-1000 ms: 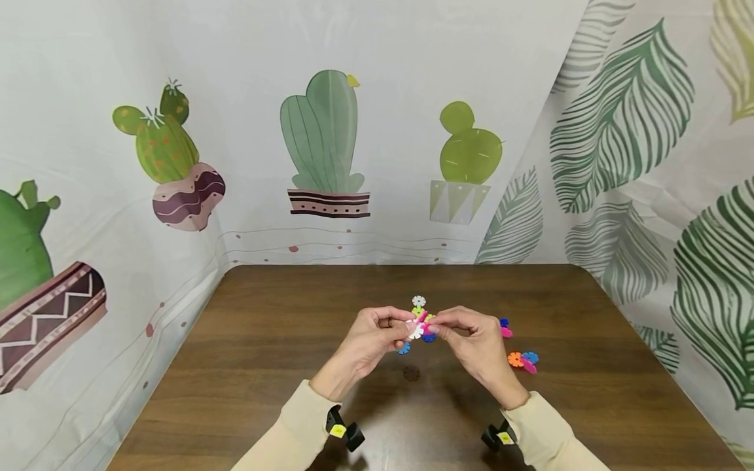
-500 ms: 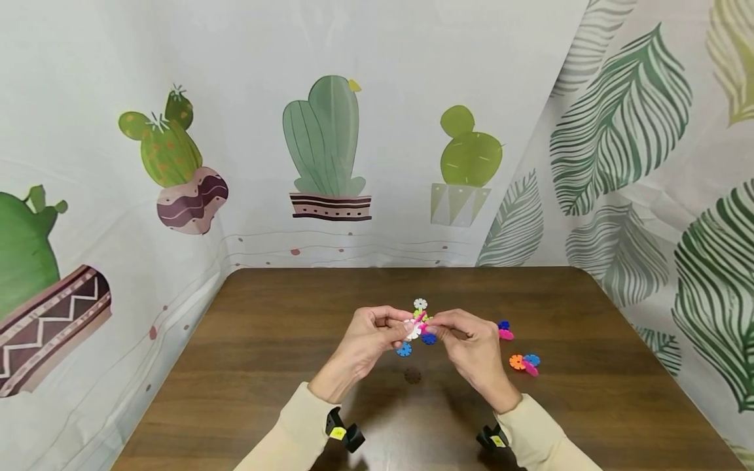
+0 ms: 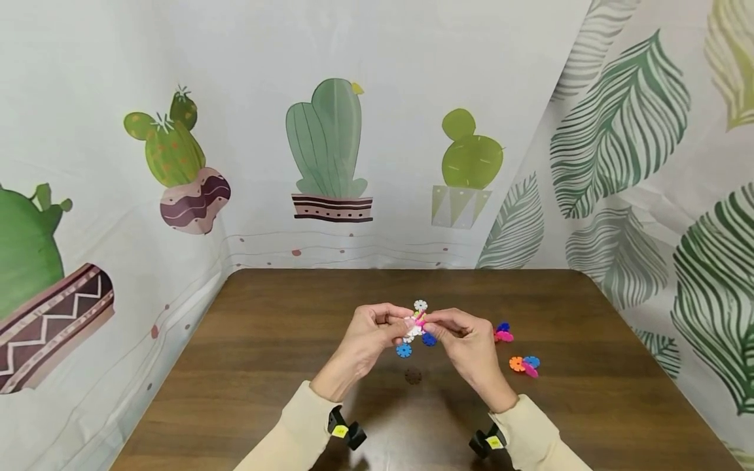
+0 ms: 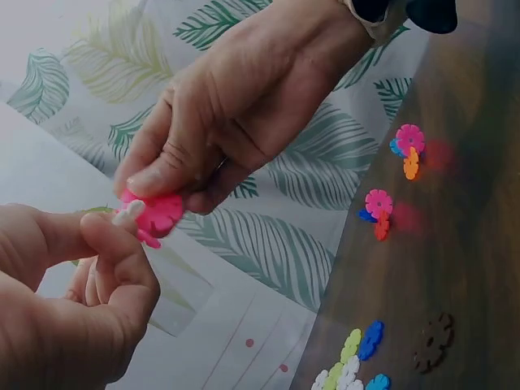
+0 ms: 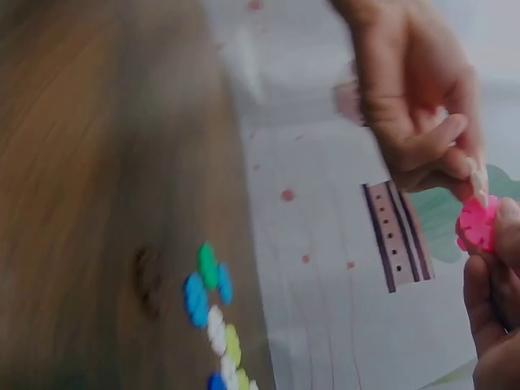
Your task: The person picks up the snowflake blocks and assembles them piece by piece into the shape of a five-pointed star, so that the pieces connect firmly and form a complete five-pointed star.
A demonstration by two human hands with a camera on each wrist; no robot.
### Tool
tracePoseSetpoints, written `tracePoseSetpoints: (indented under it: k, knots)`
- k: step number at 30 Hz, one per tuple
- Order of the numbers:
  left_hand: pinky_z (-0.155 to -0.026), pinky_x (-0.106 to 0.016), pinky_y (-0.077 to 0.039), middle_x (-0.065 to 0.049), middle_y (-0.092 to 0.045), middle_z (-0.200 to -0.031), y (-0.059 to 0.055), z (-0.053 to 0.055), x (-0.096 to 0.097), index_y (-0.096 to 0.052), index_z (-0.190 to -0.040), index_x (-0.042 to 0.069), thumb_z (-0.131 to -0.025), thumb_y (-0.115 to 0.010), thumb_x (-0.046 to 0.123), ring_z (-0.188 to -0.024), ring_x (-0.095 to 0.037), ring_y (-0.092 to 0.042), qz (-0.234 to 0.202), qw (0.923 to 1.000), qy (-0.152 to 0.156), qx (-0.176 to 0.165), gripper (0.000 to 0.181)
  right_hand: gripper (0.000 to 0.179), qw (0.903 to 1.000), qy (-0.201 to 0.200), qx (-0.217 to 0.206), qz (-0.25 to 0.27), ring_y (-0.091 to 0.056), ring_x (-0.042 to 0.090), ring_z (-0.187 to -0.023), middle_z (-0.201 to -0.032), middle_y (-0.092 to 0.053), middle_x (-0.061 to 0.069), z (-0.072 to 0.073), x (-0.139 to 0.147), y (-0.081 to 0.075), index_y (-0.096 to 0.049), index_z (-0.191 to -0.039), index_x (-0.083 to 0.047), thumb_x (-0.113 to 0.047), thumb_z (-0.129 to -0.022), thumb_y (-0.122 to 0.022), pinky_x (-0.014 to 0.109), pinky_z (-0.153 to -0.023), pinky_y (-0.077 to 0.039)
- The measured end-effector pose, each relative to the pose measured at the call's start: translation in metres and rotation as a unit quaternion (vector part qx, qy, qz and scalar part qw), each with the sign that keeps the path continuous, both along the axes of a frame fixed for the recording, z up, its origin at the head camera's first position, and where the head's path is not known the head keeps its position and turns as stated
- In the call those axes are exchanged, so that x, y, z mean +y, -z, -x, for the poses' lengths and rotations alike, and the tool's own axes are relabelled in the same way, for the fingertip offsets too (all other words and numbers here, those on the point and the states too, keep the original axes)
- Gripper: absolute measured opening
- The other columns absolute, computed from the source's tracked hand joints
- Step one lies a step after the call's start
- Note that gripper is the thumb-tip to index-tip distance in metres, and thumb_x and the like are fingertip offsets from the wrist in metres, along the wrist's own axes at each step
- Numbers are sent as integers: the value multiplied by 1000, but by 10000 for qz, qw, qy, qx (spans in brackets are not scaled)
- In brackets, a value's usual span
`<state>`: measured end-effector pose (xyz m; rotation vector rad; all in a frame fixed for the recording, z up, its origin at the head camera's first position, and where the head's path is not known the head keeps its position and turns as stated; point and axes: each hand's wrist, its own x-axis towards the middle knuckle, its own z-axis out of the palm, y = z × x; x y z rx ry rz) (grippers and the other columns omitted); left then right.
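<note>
In the head view my left hand pinches a white snowflake disc between thumb and fingers. Opposite it, my right hand grips a pink snowflake disc by its edge. The two discs touch above the table, and a second pink piece shows just beside them. Whether the white disc sits in a slot of the pink one is hidden by the fingertips. Below the hands lie loose discs: a light blue disc, a dark blue disc and a brown disc.
Two joined clusters lie on the right of the wooden table: one with an orange disc, one with a dark blue disc. White, yellow-green and green discs lie behind the hands. A printed curtain hangs behind the table.
My right hand has shifted slightly left, with its wrist turning inward, and the pink disc is closer against the white one. My left hand stays almost where it was.
</note>
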<state>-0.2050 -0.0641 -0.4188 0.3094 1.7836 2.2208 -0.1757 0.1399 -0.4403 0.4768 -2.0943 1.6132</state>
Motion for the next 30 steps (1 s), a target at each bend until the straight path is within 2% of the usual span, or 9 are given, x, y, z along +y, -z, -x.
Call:
tracePoseSetpoints:
  k: [3, 8, 11, 16, 21, 25, 28, 30]
  knots:
    - [-63, -17, -56, 4, -71, -82, 1, 1, -1, -70, -121, -16, -94, -77, -4, -68, -8, -62, -62, 10000, 2, -41, 30, 17, 9984, -250, -412, 311, -81, 9, -93, -104, -84, 9, 2, 2, 0, -83, -110, -7, -9, -93, -83, 24, -79, -65]
    - [-64, -18, -55, 4, -70, -83, 3, 5, -4, -72, -121, -11, -95, -76, -3, -69, -9, -60, -38, 9999, -101, -62, 27, 25, 9929, -409, -972, 553, -79, 6, -95, -105, -83, -10, 6, 8, 5, -78, -119, 0, -8, -95, -81, 23, -80, -65]
    - [-63, -18, -54, 3, -70, -84, 4, 8, -6, -71, -121, -10, -95, -76, -3, -69, -9, -61, -99, 9999, -137, -25, 27, 27, 9900, -426, -1213, 581, -78, 5, -96, -107, -83, -7, 7, 13, 9, -76, -122, 2, -6, -96, -79, 22, -83, -64]
    - [-64, -17, -55, 3, -70, -84, 4, 9, -6, -72, -120, -9, -97, -75, -2, -70, -9, -61, -174, 9998, -77, -53, 25, 28, 9918, -492, -1135, 316, -77, 10, -96, -112, -82, 14, 8, 17, 11, -78, -122, -4, -8, -95, -81, 22, -85, -64]
    - [-67, -18, -57, 3, -70, -86, 7, 6, -2, -71, -122, -11, -97, -75, -2, -73, -9, -63, -35, 9997, 188, -153, 26, 19, 9957, -554, -741, 91, -75, 9, -89, -105, -80, 17, 9, 15, 11, -81, -111, -6, -6, -92, -83, 23, -79, -64]
    - [-68, -19, -58, 2, -71, -87, 10, 8, -3, -72, -119, -8, -98, -74, -1, -73, -10, -66, 19, 9996, 146, -255, 22, 14, 9974, -248, -663, -105, -73, 9, -82, -100, -82, 15, 10, 23, 18, -83, -105, -8, -6, -91, -84, 23, -74, -63]
    - [-69, -20, -58, 1, -72, -87, 11, 11, -5, -74, -114, -2, -99, -73, 0, -75, -12, -68, -60, 9996, -19, -287, 15, 13, 9950, 349, -821, -442, -70, 7, -78, -96, -83, 10, 13, 37, 26, -84, -102, -14, -12, -90, -87, 21, -71, -60]
    - [-69, -20, -57, 1, -73, -88, 11, 14, -7, -74, -113, 0, -100, -72, 1, -76, -13, -68, -108, 9995, -94, -286, 12, 12, 9892, 798, -952, -774, -69, 4, -76, -94, -84, 7, 15, 49, 33, -85, -100, -17, -16, -88, -90, 20, -70, -58]
